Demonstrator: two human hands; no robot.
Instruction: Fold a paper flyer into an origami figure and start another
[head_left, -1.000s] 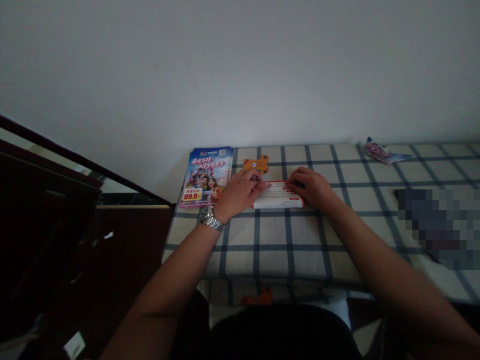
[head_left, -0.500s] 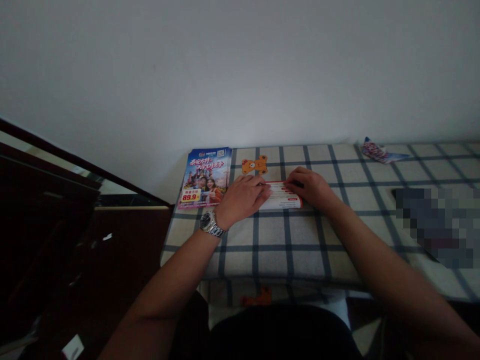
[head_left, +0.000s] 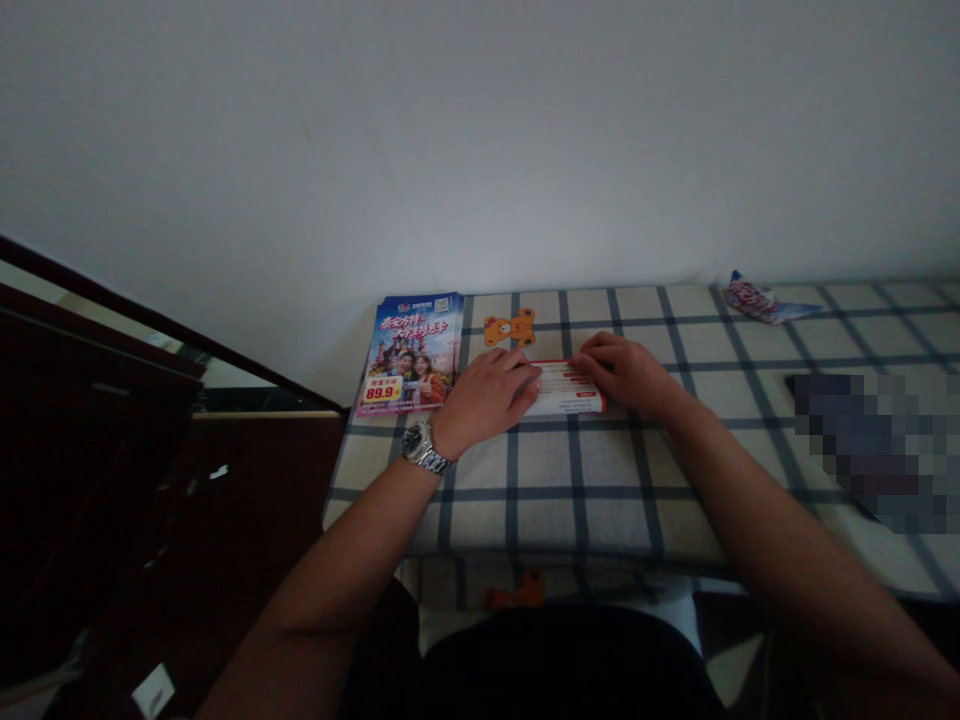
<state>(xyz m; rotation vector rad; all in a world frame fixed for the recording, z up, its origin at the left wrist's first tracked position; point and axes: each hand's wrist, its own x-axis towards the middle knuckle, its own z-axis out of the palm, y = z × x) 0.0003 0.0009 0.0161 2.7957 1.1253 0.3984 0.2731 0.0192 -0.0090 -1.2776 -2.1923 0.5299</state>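
In the head view, a folded paper flyer (head_left: 564, 392), white with red edging and small print, lies on the checked tablecloth. My left hand (head_left: 491, 392), with a metal watch on its wrist, presses its closed fingers on the flyer's left end. Bent fingers of my right hand (head_left: 619, 370) hold the far edge near its right end. Some of the fingertips are hidden. Just left of my left hand is a stack of blue and pink flyers (head_left: 409, 350), printed side up.
At the back right of the checked tablecloth (head_left: 600, 500) sits a folded paper piece (head_left: 757, 298), blue and white. A dark, pixelated flat object (head_left: 855, 440) lies at the right. A pale wall (head_left: 480, 150) rises behind the table, and dark furniture (head_left: 90, 480) stands left.
The folded flyer's near part has gone down and lies flatter. My right hand has shifted slightly along the far edge; my left hand stays nearly in place.
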